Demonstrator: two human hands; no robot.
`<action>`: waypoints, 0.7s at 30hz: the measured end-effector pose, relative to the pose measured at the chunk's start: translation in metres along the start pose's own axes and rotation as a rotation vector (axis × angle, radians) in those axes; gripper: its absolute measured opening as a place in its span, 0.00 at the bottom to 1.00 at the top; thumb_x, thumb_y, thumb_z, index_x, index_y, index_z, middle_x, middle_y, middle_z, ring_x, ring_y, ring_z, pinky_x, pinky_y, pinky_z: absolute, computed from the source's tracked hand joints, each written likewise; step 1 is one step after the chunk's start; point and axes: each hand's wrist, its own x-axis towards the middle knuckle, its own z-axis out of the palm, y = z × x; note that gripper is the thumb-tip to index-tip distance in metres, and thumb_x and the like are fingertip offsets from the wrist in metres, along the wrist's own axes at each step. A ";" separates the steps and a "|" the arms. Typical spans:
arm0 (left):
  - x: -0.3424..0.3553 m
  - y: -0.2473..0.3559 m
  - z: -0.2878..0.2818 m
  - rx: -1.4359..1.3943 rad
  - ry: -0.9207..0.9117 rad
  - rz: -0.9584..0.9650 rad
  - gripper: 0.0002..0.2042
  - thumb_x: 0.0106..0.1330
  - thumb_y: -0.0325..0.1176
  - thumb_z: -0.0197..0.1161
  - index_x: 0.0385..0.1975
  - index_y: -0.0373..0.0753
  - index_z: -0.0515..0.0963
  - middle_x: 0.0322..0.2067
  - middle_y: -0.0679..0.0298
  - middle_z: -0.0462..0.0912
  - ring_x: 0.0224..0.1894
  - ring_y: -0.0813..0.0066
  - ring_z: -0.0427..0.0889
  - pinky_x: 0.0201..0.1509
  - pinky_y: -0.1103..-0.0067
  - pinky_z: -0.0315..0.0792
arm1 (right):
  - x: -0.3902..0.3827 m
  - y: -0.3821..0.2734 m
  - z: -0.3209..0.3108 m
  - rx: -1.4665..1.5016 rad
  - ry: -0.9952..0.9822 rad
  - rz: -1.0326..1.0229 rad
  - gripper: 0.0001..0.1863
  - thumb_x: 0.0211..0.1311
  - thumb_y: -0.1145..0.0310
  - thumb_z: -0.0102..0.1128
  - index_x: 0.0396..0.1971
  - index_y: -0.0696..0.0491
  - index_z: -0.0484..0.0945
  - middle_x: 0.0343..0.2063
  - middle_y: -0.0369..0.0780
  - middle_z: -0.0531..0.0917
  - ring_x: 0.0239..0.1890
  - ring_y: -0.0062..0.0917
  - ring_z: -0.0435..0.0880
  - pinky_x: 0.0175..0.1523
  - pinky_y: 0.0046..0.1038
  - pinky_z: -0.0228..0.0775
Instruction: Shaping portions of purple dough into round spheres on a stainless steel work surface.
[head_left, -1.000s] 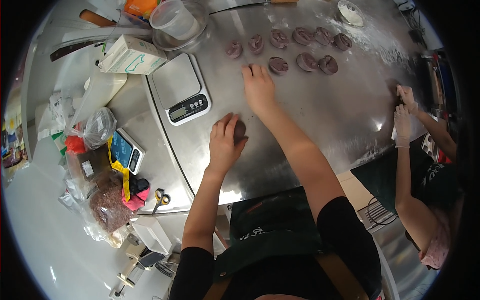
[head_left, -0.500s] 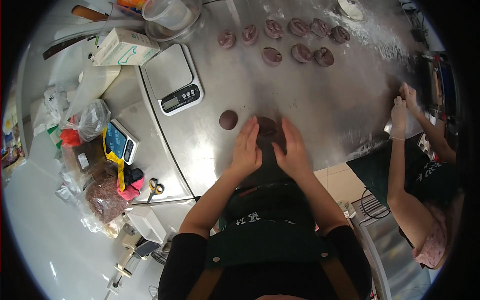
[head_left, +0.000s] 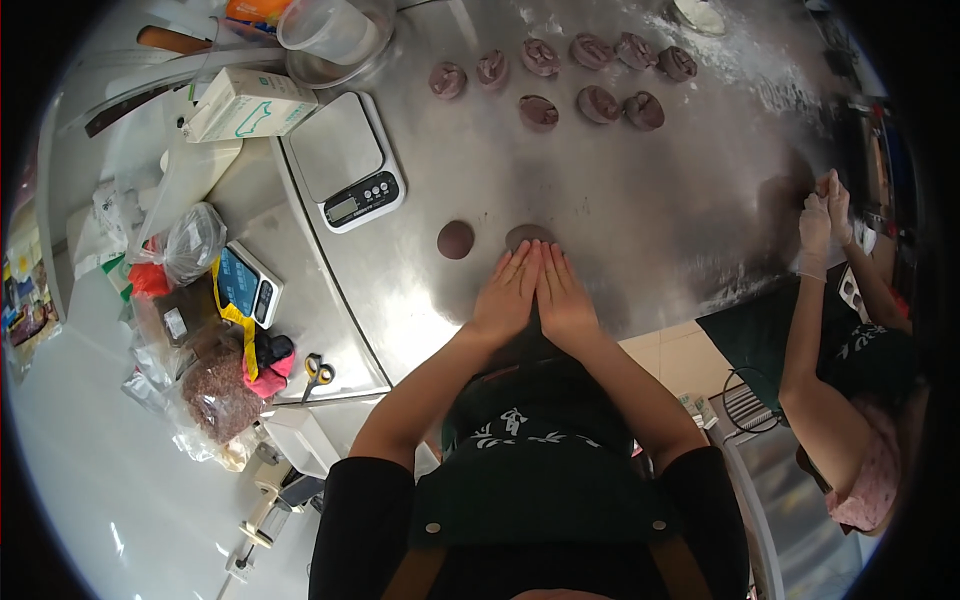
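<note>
A dark purple-brown dough disc (head_left: 526, 233) lies on the steel table, its near part covered by my fingers. My left hand (head_left: 508, 296) and my right hand (head_left: 563, 296) are side by side with fingers stretched out flat, fingertips over the disc. The inner edges of the hands touch. Neither hand grips anything. To the left of them is a second round dough piece (head_left: 455, 239), smooth and untouched. Several shaped purple dough pieces (head_left: 599, 104) with folded tops stand in two rows farther back.
A white kitchen scale (head_left: 360, 190) stands at left, beside a carton (head_left: 250, 104) and a clear plastic tub (head_left: 325, 30). Scissors (head_left: 318, 374), a smaller scale (head_left: 250, 283) and bags lie farther left. A bowl of white powder (head_left: 699, 17) is far right. At right, a co-worker's gloved hands (head_left: 822, 215) meet.
My hands were apart on either side of the dough disc. They have come together, and the fingers now lie over its near part. The co-worker's hands have shifted slightly right.
</note>
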 end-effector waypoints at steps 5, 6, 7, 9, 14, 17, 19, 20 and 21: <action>0.011 0.000 -0.018 0.025 -0.114 -0.013 0.32 0.56 0.24 0.50 0.63 0.24 0.52 0.64 0.46 0.59 0.68 0.55 0.56 0.71 0.65 0.50 | 0.003 0.005 0.000 0.090 -0.007 0.042 0.29 0.50 0.73 0.48 0.54 0.71 0.66 0.57 0.58 0.68 0.62 0.46 0.67 0.67 0.40 0.56; 0.004 0.004 -0.021 0.010 -0.133 -0.011 0.32 0.56 0.24 0.49 0.64 0.23 0.51 0.64 0.45 0.58 0.68 0.55 0.55 0.71 0.64 0.49 | 0.004 0.004 -0.002 0.155 -0.024 0.053 0.29 0.50 0.73 0.48 0.55 0.71 0.66 0.58 0.58 0.67 0.62 0.46 0.66 0.67 0.40 0.55; 0.000 0.005 -0.022 -0.006 -0.153 -0.011 0.32 0.56 0.24 0.49 0.64 0.23 0.51 0.64 0.44 0.58 0.69 0.54 0.54 0.71 0.64 0.49 | 0.006 0.003 -0.003 0.153 -0.015 0.053 0.29 0.50 0.73 0.48 0.55 0.71 0.66 0.58 0.58 0.67 0.62 0.46 0.66 0.67 0.40 0.55; 0.000 0.005 -0.023 0.006 -0.127 -0.036 0.33 0.55 0.23 0.49 0.64 0.22 0.50 0.64 0.43 0.57 0.69 0.53 0.53 0.71 0.63 0.48 | 0.007 -0.004 -0.003 0.171 0.011 0.086 0.31 0.50 0.74 0.48 0.57 0.69 0.63 0.60 0.56 0.65 0.64 0.43 0.64 0.68 0.39 0.53; 0.003 0.002 -0.011 -0.008 -0.020 -0.076 0.38 0.49 0.21 0.55 0.63 0.22 0.50 0.64 0.41 0.56 0.68 0.49 0.53 0.71 0.61 0.48 | 0.021 0.002 0.003 0.096 -0.070 0.052 0.34 0.50 0.72 0.51 0.60 0.69 0.59 0.62 0.55 0.63 0.66 0.41 0.61 0.70 0.39 0.49; 0.010 0.003 -0.014 -0.057 -0.024 -0.095 0.39 0.48 0.20 0.54 0.64 0.22 0.49 0.64 0.41 0.54 0.69 0.48 0.51 0.71 0.61 0.47 | 0.020 0.002 0.003 0.127 -0.127 0.072 0.36 0.50 0.71 0.52 0.61 0.69 0.58 0.62 0.55 0.63 0.67 0.42 0.59 0.70 0.39 0.48; 0.008 -0.002 -0.017 -0.075 -0.133 -0.107 0.39 0.47 0.20 0.54 0.64 0.22 0.48 0.65 0.41 0.52 0.69 0.48 0.50 0.71 0.60 0.47 | 0.020 0.005 0.002 0.140 -0.145 0.073 0.36 0.50 0.70 0.52 0.61 0.69 0.57 0.62 0.56 0.62 0.67 0.42 0.58 0.71 0.39 0.47; 0.004 0.000 -0.019 -0.074 -0.128 -0.105 0.39 0.47 0.20 0.54 0.64 0.22 0.48 0.65 0.41 0.52 0.69 0.48 0.50 0.71 0.60 0.47 | 0.017 0.006 -0.001 0.161 -0.146 0.062 0.36 0.51 0.70 0.51 0.61 0.69 0.57 0.62 0.56 0.62 0.67 0.42 0.58 0.70 0.39 0.47; -0.005 0.002 -0.019 -0.088 -0.110 -0.075 0.39 0.47 0.19 0.53 0.64 0.22 0.48 0.65 0.41 0.52 0.69 0.48 0.50 0.71 0.60 0.47 | 0.014 0.005 -0.001 0.184 -0.147 0.052 0.35 0.51 0.70 0.51 0.61 0.69 0.57 0.62 0.56 0.61 0.67 0.42 0.58 0.70 0.39 0.47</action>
